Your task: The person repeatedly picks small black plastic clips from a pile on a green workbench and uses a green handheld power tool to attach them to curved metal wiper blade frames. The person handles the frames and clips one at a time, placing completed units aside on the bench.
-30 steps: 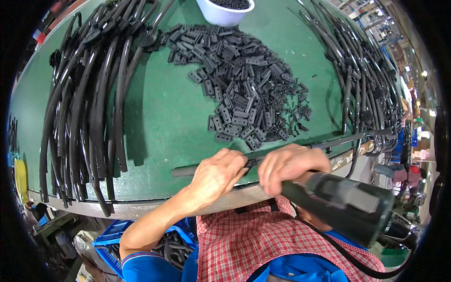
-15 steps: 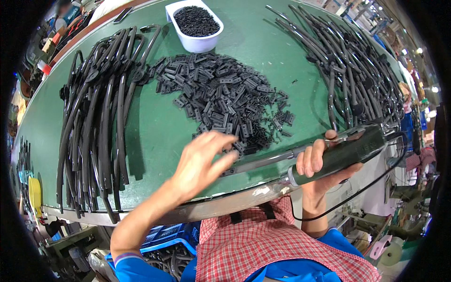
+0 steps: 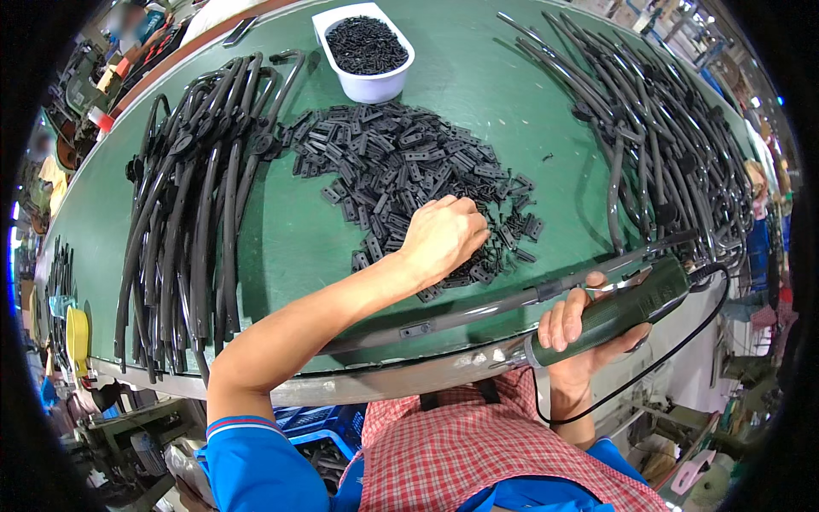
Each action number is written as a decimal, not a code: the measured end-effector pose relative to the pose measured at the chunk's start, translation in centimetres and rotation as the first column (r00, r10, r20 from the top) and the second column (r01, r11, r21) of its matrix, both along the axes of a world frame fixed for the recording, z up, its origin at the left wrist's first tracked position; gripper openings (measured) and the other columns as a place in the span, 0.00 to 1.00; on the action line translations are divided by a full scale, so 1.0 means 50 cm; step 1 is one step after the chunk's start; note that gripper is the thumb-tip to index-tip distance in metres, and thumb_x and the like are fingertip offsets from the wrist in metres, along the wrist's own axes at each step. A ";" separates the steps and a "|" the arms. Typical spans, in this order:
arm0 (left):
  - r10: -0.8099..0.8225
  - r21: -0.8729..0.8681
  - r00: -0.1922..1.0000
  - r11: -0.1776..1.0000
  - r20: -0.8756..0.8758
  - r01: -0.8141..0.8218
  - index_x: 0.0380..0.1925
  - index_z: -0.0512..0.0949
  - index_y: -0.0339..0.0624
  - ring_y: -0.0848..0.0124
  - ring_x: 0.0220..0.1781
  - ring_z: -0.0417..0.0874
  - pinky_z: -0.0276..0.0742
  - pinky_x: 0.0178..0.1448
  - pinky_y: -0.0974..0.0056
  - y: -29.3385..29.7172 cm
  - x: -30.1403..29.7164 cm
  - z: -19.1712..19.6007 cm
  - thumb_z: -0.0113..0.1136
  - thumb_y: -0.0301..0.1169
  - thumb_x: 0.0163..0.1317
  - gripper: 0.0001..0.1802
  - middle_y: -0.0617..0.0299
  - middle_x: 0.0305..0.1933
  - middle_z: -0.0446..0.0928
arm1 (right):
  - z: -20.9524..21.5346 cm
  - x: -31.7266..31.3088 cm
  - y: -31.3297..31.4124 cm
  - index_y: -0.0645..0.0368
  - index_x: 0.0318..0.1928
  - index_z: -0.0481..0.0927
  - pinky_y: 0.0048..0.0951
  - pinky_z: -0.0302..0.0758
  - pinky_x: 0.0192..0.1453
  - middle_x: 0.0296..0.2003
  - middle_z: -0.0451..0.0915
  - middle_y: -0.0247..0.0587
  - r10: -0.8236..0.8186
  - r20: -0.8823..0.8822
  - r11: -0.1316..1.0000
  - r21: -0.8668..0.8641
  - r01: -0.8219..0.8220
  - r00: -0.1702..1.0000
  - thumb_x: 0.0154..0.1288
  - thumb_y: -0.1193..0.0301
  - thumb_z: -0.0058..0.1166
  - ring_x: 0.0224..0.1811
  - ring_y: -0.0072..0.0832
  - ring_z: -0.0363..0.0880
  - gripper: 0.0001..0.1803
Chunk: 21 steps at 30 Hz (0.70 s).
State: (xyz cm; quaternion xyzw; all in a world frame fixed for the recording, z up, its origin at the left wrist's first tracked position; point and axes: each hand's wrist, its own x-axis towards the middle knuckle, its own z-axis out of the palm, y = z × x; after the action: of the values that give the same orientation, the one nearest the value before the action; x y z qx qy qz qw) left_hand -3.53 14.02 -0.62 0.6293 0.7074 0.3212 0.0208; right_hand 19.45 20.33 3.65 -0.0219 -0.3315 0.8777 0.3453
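Note:
My left hand [image 3: 444, 241] reaches into the right side of a pile of small black plastic blocks [image 3: 388, 162], by loose dark screws [image 3: 499, 213]. Its fingers are curled down and closed; whatever they grip is hidden. My right hand [image 3: 578, 341] is wrapped round a dark green electric screwdriver [image 3: 616, 314], its tip end pointing left at the table edge. A dark grey bent tube [image 3: 486, 309] lies along the near edge, passing behind the right hand's fingers. One small block with holes [image 3: 415, 329] sits on that tube, below my left wrist.
Bundles of dark tubes lie on the left [image 3: 200, 205] and right [image 3: 644, 136] of the green table [image 3: 529, 111]. A white tub [image 3: 375, 88] of screws stands at the back. The screwdriver's black cord [image 3: 674, 350] loops beside my right arm. A blue crate [image 3: 345, 427] stands below the table.
My left hand has moved from beside the tube up and right into the pile, its fingers closing. The screwdriver stays in my right hand. The block on the tube now shows clearly.

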 end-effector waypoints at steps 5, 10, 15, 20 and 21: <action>0.080 -0.053 0.972 0.996 0.221 -0.070 0.30 0.80 0.38 0.58 0.34 0.80 0.76 0.39 0.57 -0.017 -0.008 0.043 0.58 0.33 0.56 0.09 0.56 0.30 0.78 | 0.053 -0.044 -0.001 0.59 0.61 0.64 0.35 0.70 0.28 0.22 0.72 0.38 0.008 -0.032 0.998 0.060 -0.006 0.999 0.52 0.28 0.48 0.21 0.31 0.71 0.51; 0.046 -0.086 0.968 0.996 0.246 -0.025 0.28 0.80 0.37 0.60 0.30 0.78 0.73 0.35 0.57 -0.034 -0.013 0.020 0.57 0.36 0.60 0.12 0.54 0.27 0.77 | 0.097 -0.094 -0.007 0.59 0.62 0.63 0.35 0.71 0.28 0.22 0.72 0.38 -0.062 -0.137 0.985 0.150 0.082 0.989 0.48 0.27 0.50 0.21 0.31 0.72 0.54; 0.256 -0.277 0.147 0.949 0.955 0.149 0.32 0.79 0.39 0.77 0.29 0.75 0.69 0.29 0.70 -0.132 0.035 0.124 0.53 0.34 0.68 0.11 0.63 0.30 0.79 | 0.142 -0.136 -0.028 0.60 0.65 0.61 0.34 0.67 0.26 0.22 0.69 0.37 -0.234 -0.297 0.901 0.290 0.321 0.926 0.53 0.32 0.52 0.21 0.31 0.69 0.52; 0.252 -0.208 -0.310 0.963 0.917 0.170 0.39 0.76 0.39 0.78 0.29 0.73 0.64 0.28 0.75 -0.196 0.067 0.120 0.51 0.34 0.70 0.10 0.61 0.34 0.78 | 0.139 -0.139 -0.051 0.59 0.67 0.60 0.34 0.68 0.26 0.23 0.70 0.38 -0.207 -0.303 0.900 0.314 0.303 0.930 0.51 0.33 0.56 0.22 0.32 0.71 0.53; 0.255 -0.210 -0.318 0.963 0.913 0.168 0.39 0.76 0.39 0.78 0.29 0.72 0.63 0.28 0.75 -0.197 0.068 0.119 0.51 0.34 0.70 0.10 0.61 0.34 0.78 | 0.140 -0.138 -0.055 0.59 0.67 0.60 0.35 0.68 0.27 0.23 0.70 0.38 -0.222 -0.294 0.902 0.299 0.310 0.930 0.51 0.34 0.57 0.22 0.33 0.71 0.53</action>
State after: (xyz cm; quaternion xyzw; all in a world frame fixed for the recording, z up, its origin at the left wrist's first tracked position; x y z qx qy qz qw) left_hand -0.14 4.15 5.34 0.0682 0.4518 0.6019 0.6550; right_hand 12.55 17.56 10.65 0.1045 -0.4253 0.7467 0.5007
